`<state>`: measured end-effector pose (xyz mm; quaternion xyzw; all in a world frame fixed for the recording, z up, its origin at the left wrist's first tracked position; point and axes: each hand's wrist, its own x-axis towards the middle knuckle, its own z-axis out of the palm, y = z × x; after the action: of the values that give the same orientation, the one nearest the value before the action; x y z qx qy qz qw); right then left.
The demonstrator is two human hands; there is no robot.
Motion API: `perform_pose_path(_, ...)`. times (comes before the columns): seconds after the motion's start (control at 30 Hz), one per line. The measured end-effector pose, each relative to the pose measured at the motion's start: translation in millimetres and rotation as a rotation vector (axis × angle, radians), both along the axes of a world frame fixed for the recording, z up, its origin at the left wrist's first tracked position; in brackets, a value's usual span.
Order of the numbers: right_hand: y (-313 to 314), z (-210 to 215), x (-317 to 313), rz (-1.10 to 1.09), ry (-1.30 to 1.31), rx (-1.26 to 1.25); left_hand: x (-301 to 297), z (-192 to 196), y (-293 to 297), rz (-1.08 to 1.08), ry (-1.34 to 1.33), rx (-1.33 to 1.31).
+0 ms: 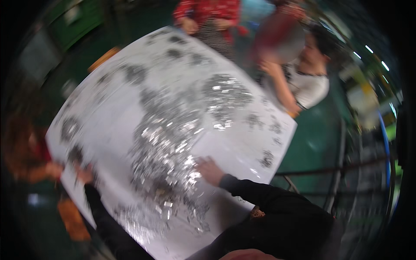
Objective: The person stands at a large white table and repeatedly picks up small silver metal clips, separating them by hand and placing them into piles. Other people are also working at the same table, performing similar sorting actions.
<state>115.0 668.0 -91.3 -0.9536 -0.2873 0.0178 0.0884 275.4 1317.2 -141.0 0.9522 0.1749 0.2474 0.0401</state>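
Observation:
A large white-topped table [117,104] is strewn with many small shiny metal pieces [169,138], heaped thickest down its middle. My right hand [210,171] lies at the right edge of that heap, fingers stretched out and touching it. At the table's left side, my left hand [84,174] reaches beside a small dark pile [76,154]. Its fingers look apart, though motion blurs them, and I see nothing held. Both arms wear black sleeves. The exact shape of the pieces is too blurred to make out.
Across the table stands a person in red [206,13]. On the right, a person in a white top [310,86] holds up a blurred red and grey thing [279,39]. Another person's hand [54,170] rests at the left edge. More small piles [227,97] lie around.

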Motion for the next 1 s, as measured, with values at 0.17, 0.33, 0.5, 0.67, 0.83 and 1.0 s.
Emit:
perform_pose_path(0.17, 5, 2, 2, -0.023, 0.066, 0.096, 61, 15, 56, 0.31, 0.363, 0.096)
perform_pose_path(0.33, 3, 2, 3, -0.017, 0.039, 0.147, 88, 0, 78, 0.522, 0.476, -0.091)
perform_pose_path(0.5, 2, 2, 2, -0.025, 0.057, 0.198, 99, -14, 89, 0.504, 0.568, -0.07)
perform_pose_path(0.67, 1, 3, 2, -0.03, 0.098, 0.263, 87, 5, 85, 0.166, -0.273, -0.551)
perform_pose_path(0.83, 2, 1, -1, -0.015, 0.076, 0.278, 69, 48, 72, 0.107, -0.517, -0.544)
perform_pose_path(1.0, 3, 0, -2, -0.001, 0.022, 0.247, 59, 88, 53, -0.052, -0.635, -0.792)
